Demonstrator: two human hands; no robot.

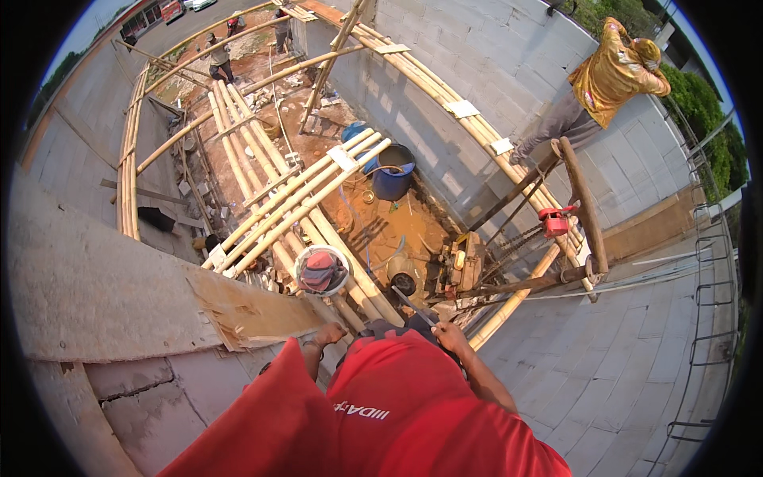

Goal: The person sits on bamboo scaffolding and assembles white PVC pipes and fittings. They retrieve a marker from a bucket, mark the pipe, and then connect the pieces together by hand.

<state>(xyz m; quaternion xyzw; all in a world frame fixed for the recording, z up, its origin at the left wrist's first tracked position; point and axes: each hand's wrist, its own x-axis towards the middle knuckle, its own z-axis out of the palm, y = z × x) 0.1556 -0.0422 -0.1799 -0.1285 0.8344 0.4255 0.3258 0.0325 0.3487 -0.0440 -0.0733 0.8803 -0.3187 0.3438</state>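
Note:
My right hand is closed round the near end of a thin grey bar, which slants away to the left over the ground below. At the left, my left hand looks curled in front of my body, beside the bamboo poles; whatever it may grip cannot be made out. Just beyond it stands a white bucket on the poles, with a dark and reddish bundle inside. Past the grey bar's far end is a round grey drum-like vessel with a dark opening, at ground level.
Bamboo scaffolding spans a pit between grey block walls. A blue barrel stands below. At right hang a red chain hoist and a rusty machine. A person in yellow stands on upper poles; others are far left.

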